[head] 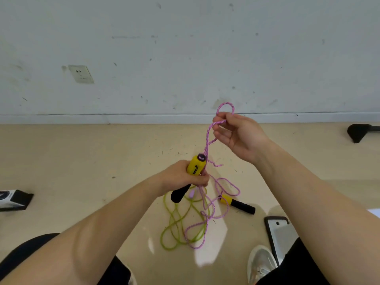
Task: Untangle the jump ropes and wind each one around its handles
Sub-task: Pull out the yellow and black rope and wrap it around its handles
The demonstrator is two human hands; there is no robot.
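Far left edge there's a black-and-white object (14, 199) on the floor (82, 161), cut off, so no idea what it is. A wall socket (80, 74) sits up behind it.

The left hand (183, 177) reaches in from near left, with its fingers wrapped tight round the middle of a yellow-and-black handle (195, 164). The handle tilts up and right, black end poking out below the fist. The pink rope (207, 140) runs from the handle's top up to the right hand (236, 134), which is raised higher and farther. Its thumb and fingertips pinch the rope, and a small loop sticks up above them.

The rest of the pink rope drops into a heap with the green rope (176, 225) on the floor under the hands. Something small and purple sits just below the left fist, can't make it out. The second handle (237, 203) lies just right of the heap.

Near right, a grey slab (281, 233) is half hidden by the right forearm, with a shoe (260, 262) beside it.
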